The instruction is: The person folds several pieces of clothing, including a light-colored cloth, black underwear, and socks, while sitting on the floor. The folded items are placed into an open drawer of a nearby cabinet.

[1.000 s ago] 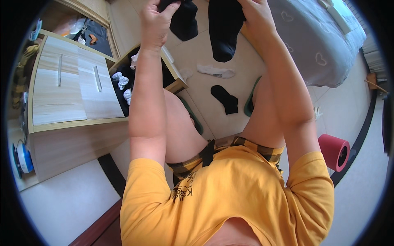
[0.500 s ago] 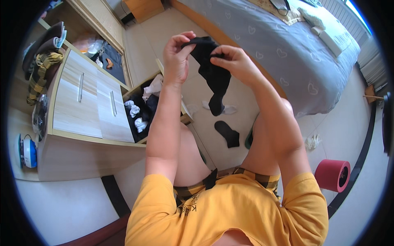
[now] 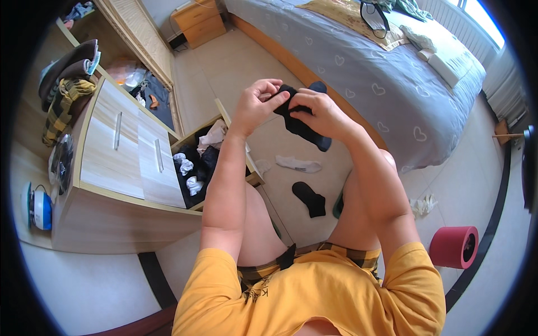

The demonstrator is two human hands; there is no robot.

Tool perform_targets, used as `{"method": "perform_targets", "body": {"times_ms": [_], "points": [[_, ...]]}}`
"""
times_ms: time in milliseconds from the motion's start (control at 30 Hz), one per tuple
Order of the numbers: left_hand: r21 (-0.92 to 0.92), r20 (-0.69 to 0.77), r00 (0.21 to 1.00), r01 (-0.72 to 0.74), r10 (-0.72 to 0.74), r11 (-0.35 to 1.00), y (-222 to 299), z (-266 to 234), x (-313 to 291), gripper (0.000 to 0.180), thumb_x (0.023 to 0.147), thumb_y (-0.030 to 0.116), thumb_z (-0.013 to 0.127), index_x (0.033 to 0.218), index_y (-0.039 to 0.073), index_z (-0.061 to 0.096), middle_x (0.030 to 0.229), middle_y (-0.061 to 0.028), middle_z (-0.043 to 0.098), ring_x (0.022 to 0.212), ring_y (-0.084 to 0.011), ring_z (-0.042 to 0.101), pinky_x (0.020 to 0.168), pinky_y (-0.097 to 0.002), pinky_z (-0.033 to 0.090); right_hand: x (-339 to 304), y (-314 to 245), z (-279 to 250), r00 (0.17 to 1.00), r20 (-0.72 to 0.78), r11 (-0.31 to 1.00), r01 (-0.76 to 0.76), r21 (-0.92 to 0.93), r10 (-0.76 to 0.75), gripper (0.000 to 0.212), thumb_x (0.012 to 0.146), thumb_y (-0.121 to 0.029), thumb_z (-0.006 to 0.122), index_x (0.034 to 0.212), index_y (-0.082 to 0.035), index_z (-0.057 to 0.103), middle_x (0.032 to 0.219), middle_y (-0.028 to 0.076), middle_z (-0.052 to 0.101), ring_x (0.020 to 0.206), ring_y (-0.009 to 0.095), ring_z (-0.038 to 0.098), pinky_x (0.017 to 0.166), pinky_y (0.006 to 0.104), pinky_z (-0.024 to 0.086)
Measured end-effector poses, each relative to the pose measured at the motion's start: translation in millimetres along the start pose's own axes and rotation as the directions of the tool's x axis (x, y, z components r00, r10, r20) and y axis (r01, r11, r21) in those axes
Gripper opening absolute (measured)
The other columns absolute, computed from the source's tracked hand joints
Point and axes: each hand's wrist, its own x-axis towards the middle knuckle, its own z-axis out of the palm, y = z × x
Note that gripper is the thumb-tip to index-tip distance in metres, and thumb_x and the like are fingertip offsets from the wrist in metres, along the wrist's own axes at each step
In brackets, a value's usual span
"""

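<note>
A black sock (image 3: 305, 130) hangs between my hands, over the floor in front of my knees. My left hand (image 3: 256, 106) pinches its upper edge between thumb and fingers. Close beside it, my right hand (image 3: 319, 110) grips the same fabric with curled fingers. One rounded end droops below the right hand, and another dark end sticks out behind that hand; I cannot tell whether this is a second sock. Below, on the tiles, lie another black sock (image 3: 309, 200) and a white sock (image 3: 298, 164).
An open drawer (image 3: 255, 178) at left holds dark and white clothing, beside a light wood cabinet (image 3: 112, 151). The bed (image 3: 358, 84) with a grey heart-patterned cover fills the far right. A red cylinder (image 3: 453, 247) and crumpled white material (image 3: 423, 205) are on the right floor.
My hands have moved lower and slightly right, drawing closer together. The black sock, which hung long and straight down, is now bunched and swung to the right.
</note>
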Motion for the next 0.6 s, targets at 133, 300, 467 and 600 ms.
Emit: {"method": "perform_targets", "body": {"times_ms": [133,300,467,600], "points": [[0.240,-0.096,0.994,-0.036,0.061,0.970,-1.6,7.6,-2.9,0.019,0.089,0.017,0.061,0.079,0.000,0.061,0.090,-0.0017,0.065,0.075,-0.0041,0.052,0.068,-0.0220,0.046,-5.5,-3.0,4.3,0.991,0.134,0.997,0.007,-0.079,0.004,0.012,0.079,-0.003,0.064,0.089,-0.002,0.056,0.087,0.013,0.055,0.079,0.034,0.056,0.069,0.0401,0.045],[-0.291,-0.352,0.916,0.089,-0.193,0.953,-7.7,-10.4,3.0,0.020,0.091,0.019,0.054,0.077,0.008,0.063,0.078,0.0006,0.065,0.066,-0.0067,0.053,0.060,-0.0250,0.045,-1.9,-2.9,3.2,0.997,0.064,0.999,0.040,-0.037,-0.038,0.012,0.081,-0.003,0.064,0.090,-0.002,0.056,0.084,0.009,0.058,0.076,0.025,0.059,0.068,0.0335,0.046],[-0.619,0.139,0.950,0.303,-0.279,0.725,19.9,4.6,-6.9,0.019,0.091,0.032,0.061,0.093,0.013,0.057,0.090,0.0037,0.060,0.081,-0.0059,0.056,0.072,-0.0231,0.046,3.1,6.4,-6.3,0.950,0.060,0.843,-0.301,0.447,0.307,0.010,0.086,-0.007,0.064,0.093,-0.002,0.059,0.082,-0.001,0.058,0.077,0.005,0.053,0.067,0.0224,0.044],[-0.572,0.098,0.954,0.287,-0.284,0.768,18.0,1.3,-8.8,0.007,0.090,0.016,0.062,0.094,0.012,0.058,0.100,0.0005,0.061,0.091,-0.0085,0.057,0.080,-0.0225,0.046,4.0,0.3,-11.9,0.922,0.082,0.644,-0.326,0.692,0.379,0.007,0.088,-0.007,0.063,0.095,-0.004,0.060,0.081,-0.003,0.058,0.077,0.004,0.054,0.069,0.0197,0.044]]}}
